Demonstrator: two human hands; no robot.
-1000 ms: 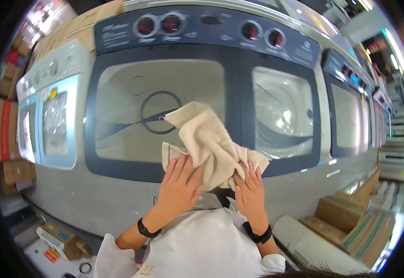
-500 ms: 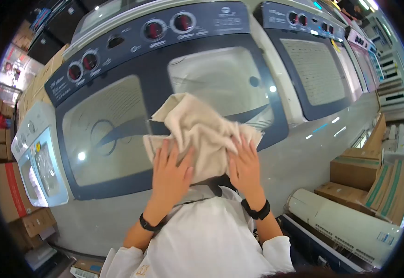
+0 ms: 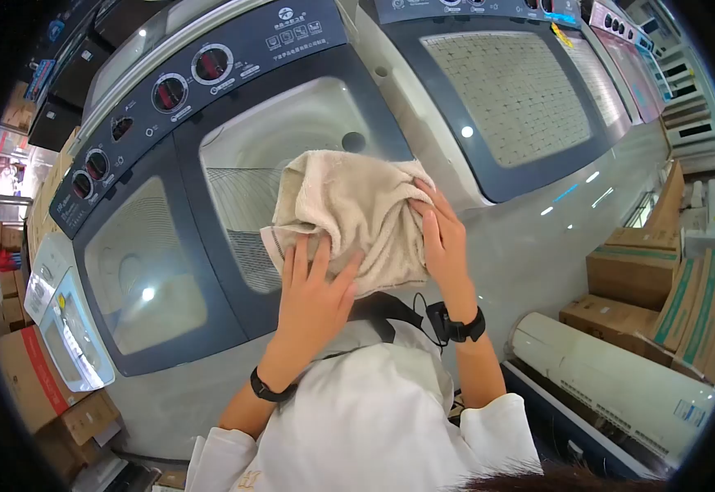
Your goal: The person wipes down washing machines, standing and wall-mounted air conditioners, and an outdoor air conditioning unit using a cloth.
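A beige towel (image 3: 357,205), bunched into loose folds, is in front of my body and hides part of the twin-tub washing machine (image 3: 193,135) behind it. My left hand (image 3: 312,291) holds its lower left part, fingers somewhat spread over the cloth. On the right, my right hand (image 3: 446,246) grips the towel's edge, with its fingertips pressed into a fold. Through the machine's larger clear lid (image 3: 267,135), beside the towel, a pale tub is visible. The smaller lid (image 3: 144,262) lies to the left.
Another twin-tub machine (image 3: 505,90) stands to the right, and a small white-and-blue one (image 3: 70,328) to the left. Cardboard boxes (image 3: 632,275) and a long white appliance unit (image 3: 611,385) sit at the lower right. Grey floor (image 3: 521,254) shows between them.
My view has shifted rightward along the machine. The towel looks more spread out and now overlaps the larger lid. My right hand has moved up its right edge; both hands stay on the cloth.
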